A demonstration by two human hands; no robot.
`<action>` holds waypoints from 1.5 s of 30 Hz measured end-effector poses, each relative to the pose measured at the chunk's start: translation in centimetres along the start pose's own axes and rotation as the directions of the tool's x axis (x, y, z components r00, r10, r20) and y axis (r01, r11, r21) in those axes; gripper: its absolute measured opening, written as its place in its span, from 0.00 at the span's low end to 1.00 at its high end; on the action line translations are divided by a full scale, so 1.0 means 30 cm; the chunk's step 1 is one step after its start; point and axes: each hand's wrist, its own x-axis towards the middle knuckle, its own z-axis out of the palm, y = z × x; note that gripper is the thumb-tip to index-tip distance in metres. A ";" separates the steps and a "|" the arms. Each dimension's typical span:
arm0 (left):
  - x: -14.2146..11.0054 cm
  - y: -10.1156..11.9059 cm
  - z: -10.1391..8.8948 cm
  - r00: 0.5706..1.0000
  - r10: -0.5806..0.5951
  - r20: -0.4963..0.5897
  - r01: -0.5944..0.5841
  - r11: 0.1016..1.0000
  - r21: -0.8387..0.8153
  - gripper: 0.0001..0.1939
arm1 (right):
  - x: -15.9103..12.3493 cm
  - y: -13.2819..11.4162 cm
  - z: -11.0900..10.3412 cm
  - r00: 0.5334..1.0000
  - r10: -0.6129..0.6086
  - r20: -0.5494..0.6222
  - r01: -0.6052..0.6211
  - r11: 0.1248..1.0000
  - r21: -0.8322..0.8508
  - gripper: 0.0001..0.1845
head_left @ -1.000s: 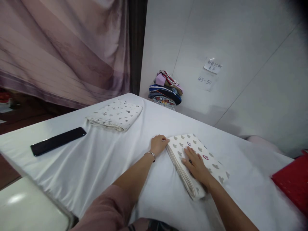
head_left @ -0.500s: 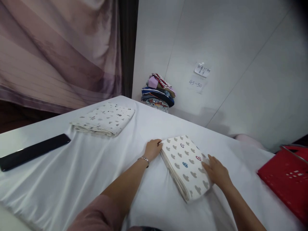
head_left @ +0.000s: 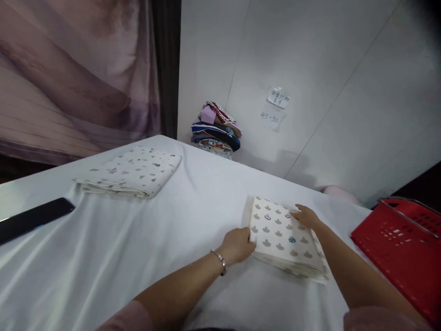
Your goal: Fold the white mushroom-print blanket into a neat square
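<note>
A thick folded cloth (head_left: 279, 234), white with grey rounded motifs and a few red and blue ones, lies on the white-covered table. My left hand (head_left: 237, 244), with a bracelet at the wrist, is closed on its left edge near the front corner. At the far right side, my right hand (head_left: 306, 217) holds the cloth's edge, thumb over the top; the other fingers are partly hidden. Farther left lies another folded cloth (head_left: 138, 170), white with small grey prints, touched by neither hand.
A red plastic basket (head_left: 396, 248) with a metal handle stands at the right. At the left edge is a long black glossy object (head_left: 37, 218). A stack of folded clothes (head_left: 217, 128) sits beyond the table, by a wall (head_left: 310, 69) bearing paper notes (head_left: 272, 112).
The patterned cloth has been turned on the table, its layered edge now facing me. Both hands moved with it, the left one nearer to me. The view has shifted right.
</note>
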 end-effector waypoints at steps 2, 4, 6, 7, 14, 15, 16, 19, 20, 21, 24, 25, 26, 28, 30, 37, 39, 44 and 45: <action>-0.014 0.024 0.021 1.000 -0.008 0.004 0.008 1.000 0.008 0.08 | 0.010 -0.043 0.018 1.000 -0.028 0.014 0.029 0.999 -0.029 0.24; -0.017 0.024 0.019 1.000 -0.019 0.021 0.019 1.000 -0.015 0.08 | -0.005 -0.104 0.043 0.997 -0.074 0.016 0.075 0.996 -0.046 0.23; -0.014 0.016 0.010 0.999 -0.017 0.032 0.018 0.999 -0.028 0.07 | -0.032 -0.173 0.064 0.990 -0.142 0.010 0.142 0.989 -0.051 0.23; -0.012 0.013 0.006 0.999 -0.016 0.028 0.016 1.000 -0.026 0.07 | -0.048 -0.209 0.072 0.984 -0.180 0.008 0.181 0.982 -0.049 0.23; -0.016 0.021 0.006 0.999 -0.002 0.039 0.002 1.000 0.010 0.09 | -0.111 -0.417 0.145 0.952 -0.302 0.056 0.305 0.951 -0.048 0.28; -0.018 0.023 0.006 0.999 0.004 0.039 -0.005 1.000 0.022 0.09 | -0.114 -0.431 0.157 0.954 -0.290 0.076 0.295 0.954 -0.060 0.28; -0.020 0.025 0.006 0.999 0.012 0.040 -0.013 0.999 0.032 0.10 | -0.116 -0.439 0.168 0.956 -0.280 0.090 0.287 0.955 -0.070 0.28; -0.025 0.028 0.006 0.999 0.035 0.038 -0.037 0.998 0.047 0.11 | -0.118 -0.440 0.182 0.955 -0.277 0.105 0.286 0.955 -0.084 0.28; -0.026 0.029 0.006 0.998 0.041 0.036 -0.043 0.998 0.048 0.11 | -0.117 -0.437 0.180 0.955 -0.278 0.107 0.287 0.954 -0.084 0.28; -0.027 0.029 0.006 0.998 0.045 0.035 -0.047 0.998 0.047 0.11 | -0.115 -0.434 0.176 0.955 -0.275 0.110 0.285 0.955 -0.082 0.28; -0.030 0.030 0.006 0.998 0.051 0.036 -0.053 0.998 0.043 0.12 | -0.099 -0.437 0.158 0.959 -0.235 0.158 0.246 0.968 -0.051 0.29; -0.030 0.030 0.005 0.998 0.050 0.037 -0.052 0.998 0.041 0.12 | -0.093 -0.442 0.154 0.960 -0.222 0.173 0.232 0.972 -0.040 0.29; -0.030 0.030 0.005 0.998 0.049 0.039 -0.051 0.998 0.040 0.12 | -0.087 -0.450 0.153 0.960 -0.212 0.180 0.221 0.975 -0.033 0.29; -0.029 0.029 0.004 0.998 0.045 0.046 -0.047 0.998 0.041 0.12 | -0.083 -0.468 0.161 0.964 -0.201 0.174 0.210 0.977 -0.036 0.28; -0.028 0.029 0.004 0.998 0.039 0.057 -0.041 0.998 0.040 0.12 | -0.087 -0.484 0.176 0.970 -0.191 0.149 0.201 0.978 -0.056 0.27; -0.030 0.031 -0.007 0.997 0.033 0.062 -0.035 0.999 0.032 0.12 | -0.112 -0.513 0.178 0.974 -0.172 0.147 0.179 0.983 -0.034 0.26; -0.032 0.031 -0.012 0.998 0.028 0.065 -0.030 0.999 0.032 0.11 | -0.138 -0.523 0.164 0.975 -0.161 0.155 0.166 0.986 -0.023 0.27; -0.024 0.017 -0.006 0.999 0.036 0.039 -0.038 0.999 0.036 0.09 | -0.318 -0.507 0.125 0.938 -0.274 0.211 0.267 0.962 0.064 0.27; -0.020 0.013 -0.003 0.999 0.042 0.032 -0.043 0.999 0.033 0.09 | -0.370 -0.494 0.117 0.923 -0.321 0.212 0.311 0.947 0.079 0.27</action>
